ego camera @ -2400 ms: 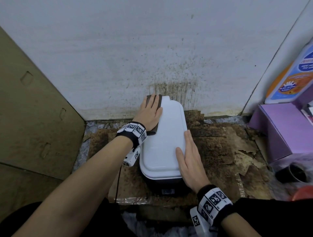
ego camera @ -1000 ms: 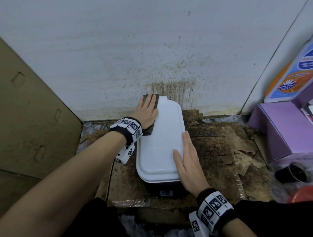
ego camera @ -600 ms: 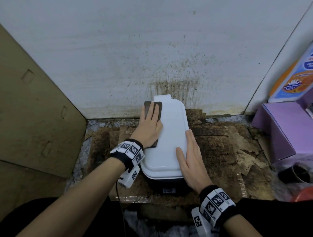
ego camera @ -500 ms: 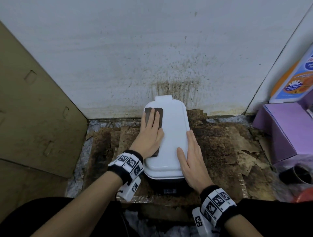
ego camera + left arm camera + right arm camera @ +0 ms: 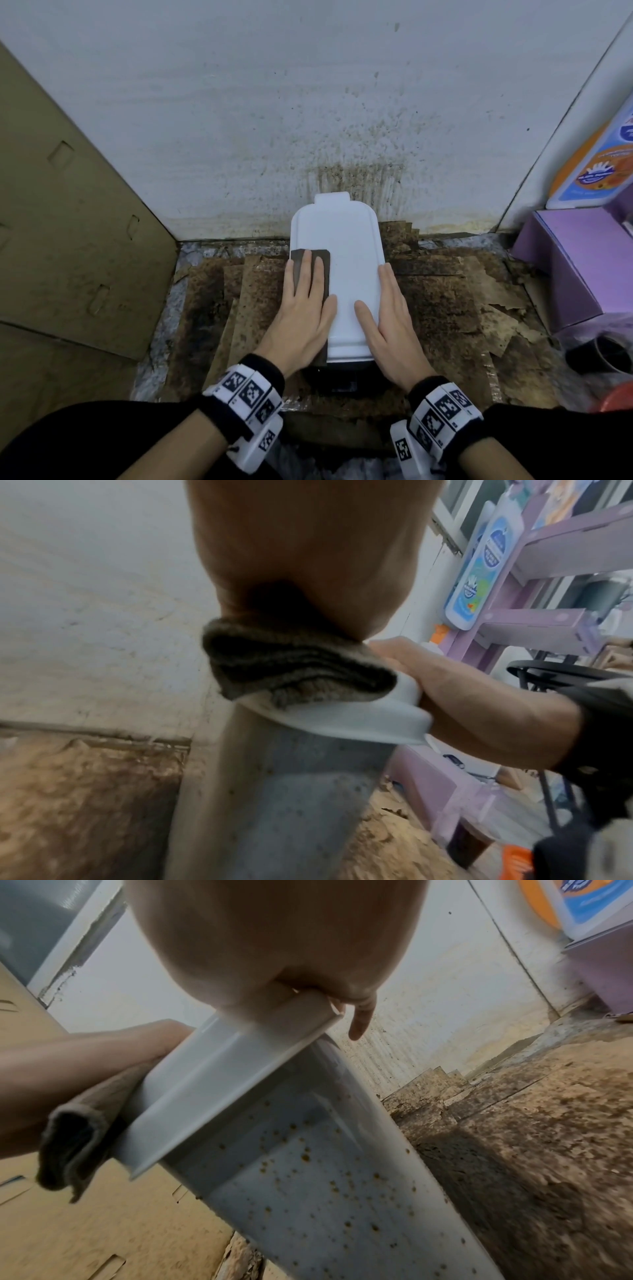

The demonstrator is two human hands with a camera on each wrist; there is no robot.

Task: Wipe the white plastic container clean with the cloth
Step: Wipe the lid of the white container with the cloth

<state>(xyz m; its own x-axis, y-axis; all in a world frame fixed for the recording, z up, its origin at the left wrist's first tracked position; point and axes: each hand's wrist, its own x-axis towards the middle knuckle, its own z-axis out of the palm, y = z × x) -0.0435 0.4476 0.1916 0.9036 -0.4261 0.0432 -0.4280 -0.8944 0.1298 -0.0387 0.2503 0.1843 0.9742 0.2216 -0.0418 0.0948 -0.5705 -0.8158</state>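
Note:
A white plastic container with a flat lid stands against the stained wall. In the right wrist view its grey side is dotted with brown specks. A folded dark brown cloth lies on the lid's left side. My left hand presses flat on the cloth, fingers straight. In the left wrist view the cloth bunches over the near lid rim. My right hand rests flat along the lid's right edge, thumb on top.
Stained, peeling cardboard sheets cover the floor around the container. A brown cardboard panel leans at the left. At the right stand a purple box, an orange-and-blue bottle and a dark cup.
My left hand has slid the cloth from the lid's far left corner toward me along the left side. The right hand has stayed on the right edge.

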